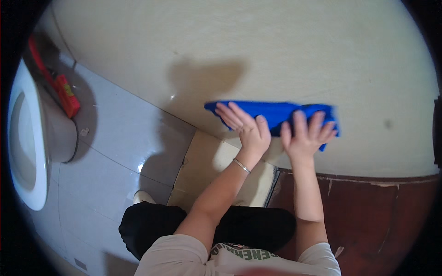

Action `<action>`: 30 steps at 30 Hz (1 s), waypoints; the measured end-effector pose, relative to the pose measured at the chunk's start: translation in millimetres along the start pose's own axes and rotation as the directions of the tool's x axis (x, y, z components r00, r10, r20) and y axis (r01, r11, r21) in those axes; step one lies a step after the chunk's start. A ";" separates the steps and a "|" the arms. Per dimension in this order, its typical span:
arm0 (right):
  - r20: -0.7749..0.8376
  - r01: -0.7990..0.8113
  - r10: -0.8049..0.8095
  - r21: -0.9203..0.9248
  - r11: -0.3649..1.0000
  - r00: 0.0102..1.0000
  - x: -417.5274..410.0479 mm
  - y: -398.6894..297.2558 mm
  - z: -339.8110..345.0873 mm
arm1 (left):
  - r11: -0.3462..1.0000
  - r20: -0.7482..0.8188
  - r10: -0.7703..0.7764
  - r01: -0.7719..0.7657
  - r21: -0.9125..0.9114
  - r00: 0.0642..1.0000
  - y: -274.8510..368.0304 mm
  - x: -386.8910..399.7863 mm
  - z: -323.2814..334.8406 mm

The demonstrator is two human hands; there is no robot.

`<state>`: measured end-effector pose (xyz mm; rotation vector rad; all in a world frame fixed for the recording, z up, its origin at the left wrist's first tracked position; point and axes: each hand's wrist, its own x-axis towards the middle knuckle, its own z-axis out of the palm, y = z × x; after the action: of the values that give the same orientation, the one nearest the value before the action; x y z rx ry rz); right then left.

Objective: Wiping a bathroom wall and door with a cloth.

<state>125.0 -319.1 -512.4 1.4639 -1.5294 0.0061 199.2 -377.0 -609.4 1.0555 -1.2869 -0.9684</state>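
A blue cloth (272, 109) is spread lengthwise against the pale beige wall (310, 51), its edges loosely folded. My left hand (250, 129) presses on its left part, fingers stretched out and the thumb raised; a thin metal bangle circles that wrist. On the cloth's bunched right end lies my right hand (307, 134), fingers spread and slightly blurred. Both hands hold the cloth to the wall with their backs towards me, so the palms and the contact beneath them are hidden. A corner of cloth hangs below the right fingers.
A white toilet (41, 172) stands at the left, with a red long-handled tool (65, 93) behind it. Grey floor tiles (121, 114) meet a beige sill (200, 155) below the wall. Dark red-brown flooring (359, 214) lies at the right. My black-trousered knees (255, 224) are bent beneath my arms.
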 end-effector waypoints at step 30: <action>-0.157 -0.756 0.850 0.396 0.521 0.503 -172.4 34.5 40.9 | -0.012 0.647 0.758 -0.991 0.131 0.076 13.2 -69.2 55.9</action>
<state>37.9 -203.5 -620.3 0.7150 -1.8349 1.0453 139.1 -310.3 -614.7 0.0750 -2.2541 0.4078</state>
